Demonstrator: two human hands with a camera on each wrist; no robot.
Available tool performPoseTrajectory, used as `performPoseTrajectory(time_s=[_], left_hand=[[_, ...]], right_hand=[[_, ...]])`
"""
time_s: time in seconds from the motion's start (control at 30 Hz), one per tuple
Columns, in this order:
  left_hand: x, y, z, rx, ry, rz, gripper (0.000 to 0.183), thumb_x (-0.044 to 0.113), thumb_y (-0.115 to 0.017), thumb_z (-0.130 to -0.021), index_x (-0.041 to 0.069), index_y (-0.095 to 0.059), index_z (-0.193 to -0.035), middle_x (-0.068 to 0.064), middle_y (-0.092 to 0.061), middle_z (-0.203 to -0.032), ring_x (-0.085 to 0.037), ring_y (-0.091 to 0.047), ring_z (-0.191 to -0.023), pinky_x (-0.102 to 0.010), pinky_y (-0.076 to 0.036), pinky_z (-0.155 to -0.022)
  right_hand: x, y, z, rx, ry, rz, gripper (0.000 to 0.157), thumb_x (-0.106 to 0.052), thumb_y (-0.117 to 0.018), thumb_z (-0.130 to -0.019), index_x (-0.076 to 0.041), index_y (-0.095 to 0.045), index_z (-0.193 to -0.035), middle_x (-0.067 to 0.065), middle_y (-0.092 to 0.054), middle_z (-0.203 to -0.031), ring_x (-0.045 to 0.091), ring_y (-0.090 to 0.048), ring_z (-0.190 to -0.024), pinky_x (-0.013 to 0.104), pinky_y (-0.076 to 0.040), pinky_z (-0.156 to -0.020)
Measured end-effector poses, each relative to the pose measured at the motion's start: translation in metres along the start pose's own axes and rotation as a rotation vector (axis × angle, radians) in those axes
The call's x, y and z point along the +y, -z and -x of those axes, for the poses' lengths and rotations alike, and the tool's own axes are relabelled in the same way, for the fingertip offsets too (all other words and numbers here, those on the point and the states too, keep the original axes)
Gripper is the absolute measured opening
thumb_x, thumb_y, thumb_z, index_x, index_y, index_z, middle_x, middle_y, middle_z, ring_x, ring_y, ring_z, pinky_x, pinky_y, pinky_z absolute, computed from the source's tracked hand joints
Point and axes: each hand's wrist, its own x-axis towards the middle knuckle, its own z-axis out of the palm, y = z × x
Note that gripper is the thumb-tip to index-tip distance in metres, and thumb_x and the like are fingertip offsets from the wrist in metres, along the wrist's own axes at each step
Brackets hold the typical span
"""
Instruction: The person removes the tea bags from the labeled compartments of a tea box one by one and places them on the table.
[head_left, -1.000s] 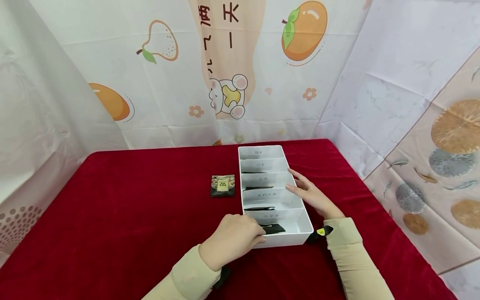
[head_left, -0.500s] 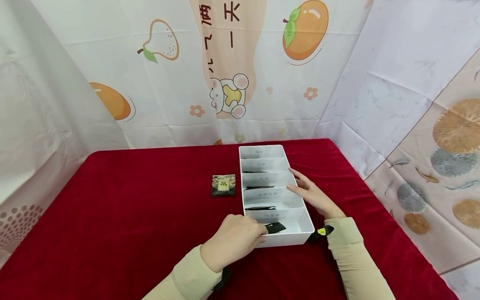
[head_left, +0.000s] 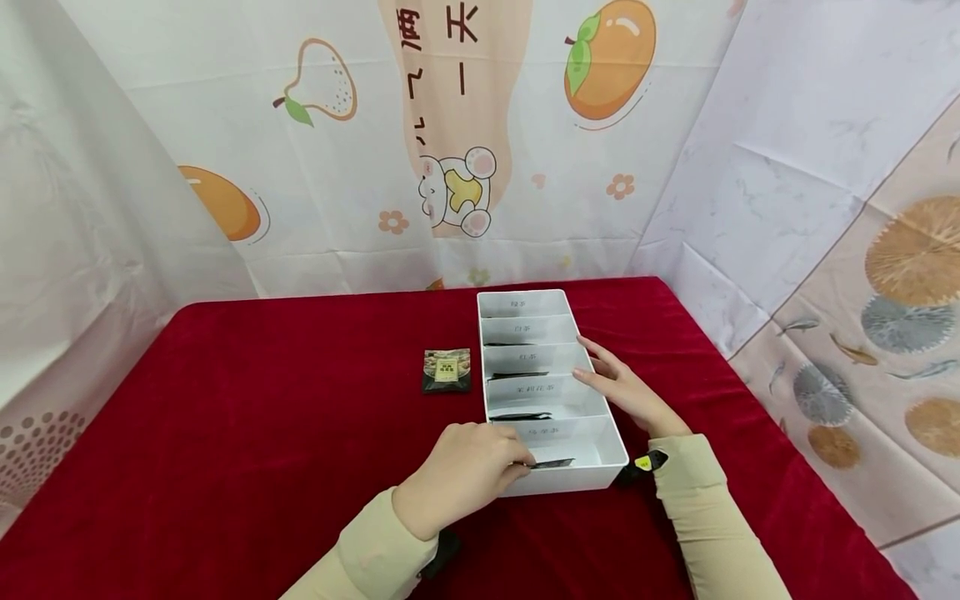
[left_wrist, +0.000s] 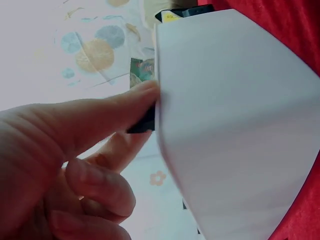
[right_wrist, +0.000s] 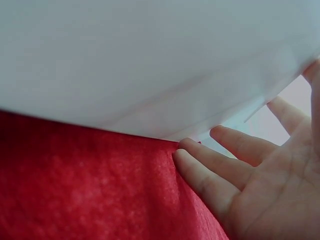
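Note:
A long white divided box [head_left: 596,477] stands on the red cloth, its compartments labelled with names of teas. At its near left corner my left hand [head_left: 465,467] pinches a dark tea sachet [head_left: 555,463] between thumb and fingers, inside the nearest compartment. In the left wrist view that sachet [left_wrist: 144,122] shows partly behind the box rim, beside the thumb. My right hand [head_left: 630,392] rests its spread fingers against the box's right side; in the right wrist view the fingertips [right_wrist: 187,145] are at the wall. Dark sachets [head_left: 520,416] lie in other compartments.
Left of the box a single tea sachet [head_left: 446,371] with a yellow-green label lies on the red tablecloth [head_left: 262,433]. A printed curtain [head_left: 337,183] hangs behind the table, and another [head_left: 825,250] on the right.
The sachet in the nearest compartment has tipped from showing its dark face to nearly edge-on. My left hand has shifted slightly up and left. The right hand and box stay put.

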Motion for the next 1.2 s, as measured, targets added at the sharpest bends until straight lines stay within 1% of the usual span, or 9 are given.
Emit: performPoseTrajectory(time_s=[0.2,0.3,0.4,0.53,0.63,0.8,0.9,1.03,1.2], left_hand=[[-0.004,0.006,0.001,0.006,0.019,0.118,0.019,0.011,-0.07,-0.087,0.027,-0.079,-0.093,0.014,-0.071,-0.094,0.0,-0.059,-0.067,-0.012,-0.035,-0.05],[-0.005,0.007,0.001,0.049,-0.004,0.15,0.018,0.011,-0.069,-0.089,0.025,-0.079,-0.095,0.012,-0.07,-0.093,0.002,-0.055,-0.063,-0.01,-0.034,-0.049],[-0.007,0.008,0.002,0.101,-0.02,0.176,0.015,0.012,-0.071,-0.091,0.021,-0.078,-0.101,0.009,-0.07,-0.093,0.0,-0.057,-0.065,-0.009,-0.038,-0.052],[-0.01,0.009,0.002,0.157,-0.023,0.213,0.017,0.013,-0.074,-0.089,0.016,-0.077,-0.106,0.005,-0.07,-0.095,-0.005,-0.065,-0.074,-0.011,-0.046,-0.061],[-0.012,0.01,0.002,0.196,-0.02,0.247,0.016,0.014,-0.076,-0.087,0.016,-0.078,-0.103,0.005,-0.072,-0.096,-0.006,-0.067,-0.079,-0.013,-0.05,-0.066],[-0.015,0.012,0.001,0.272,-0.007,0.299,0.011,0.016,-0.079,-0.084,0.018,-0.078,-0.094,0.008,-0.073,-0.091,-0.005,-0.066,-0.079,-0.015,-0.052,-0.07],[-0.016,0.012,0.001,0.308,0.008,0.311,0.008,0.017,-0.08,-0.083,0.018,-0.076,-0.09,0.008,-0.073,-0.088,-0.004,-0.066,-0.078,-0.016,-0.052,-0.07],[-0.017,0.013,0.0,0.319,0.049,0.324,0.007,0.021,-0.079,-0.084,0.018,-0.074,-0.087,0.008,-0.073,-0.086,-0.002,-0.063,-0.072,-0.015,-0.049,-0.063],[-0.021,0.014,-0.001,0.338,0.095,0.303,0.009,0.026,-0.079,-0.084,0.02,-0.073,-0.086,0.011,-0.072,-0.079,0.002,-0.046,-0.057,-0.014,-0.039,-0.053]], right_hand=[[0.001,0.0,-0.001,0.007,-0.005,0.0,0.072,-0.034,-0.059,-0.1,-0.027,-0.019,-0.16,0.025,-0.033,-0.156,0.04,-0.05,-0.131,0.046,-0.046,-0.101],[0.001,-0.001,0.0,0.005,-0.006,0.002,0.073,-0.034,-0.059,-0.1,-0.027,-0.018,-0.16,0.026,-0.032,-0.157,0.041,-0.049,-0.132,0.048,-0.045,-0.103],[0.001,-0.002,0.0,0.005,-0.008,0.004,0.073,-0.035,-0.059,-0.1,-0.027,-0.018,-0.16,0.026,-0.031,-0.157,0.041,-0.048,-0.134,0.05,-0.044,-0.103],[0.001,-0.002,0.001,0.007,-0.009,0.005,0.073,-0.035,-0.059,-0.1,-0.028,-0.018,-0.16,0.026,-0.031,-0.157,0.041,-0.048,-0.134,0.05,-0.044,-0.103],[0.0,-0.002,0.0,0.008,-0.007,0.002,0.073,-0.035,-0.059,-0.1,-0.028,-0.018,-0.16,0.026,-0.032,-0.157,0.041,-0.048,-0.133,0.05,-0.045,-0.103],[-0.001,-0.001,0.0,0.012,-0.016,0.01,0.073,-0.036,-0.058,-0.1,-0.028,-0.018,-0.16,0.026,-0.031,-0.157,0.042,-0.048,-0.133,0.052,-0.044,-0.104],[-0.001,-0.001,0.001,0.012,-0.019,0.013,0.073,-0.036,-0.058,-0.1,-0.029,-0.017,-0.16,0.026,-0.03,-0.157,0.042,-0.047,-0.134,0.053,-0.043,-0.105],[-0.002,-0.001,0.001,0.008,-0.016,0.009,0.073,-0.036,-0.058,-0.1,-0.028,-0.017,-0.16,0.026,-0.029,-0.158,0.042,-0.047,-0.134,0.053,-0.043,-0.105],[0.0,-0.001,0.0,0.009,-0.023,0.001,0.073,-0.036,-0.058,-0.1,-0.029,-0.018,-0.16,0.025,-0.029,-0.158,0.043,-0.046,-0.135,0.055,-0.042,-0.106]])
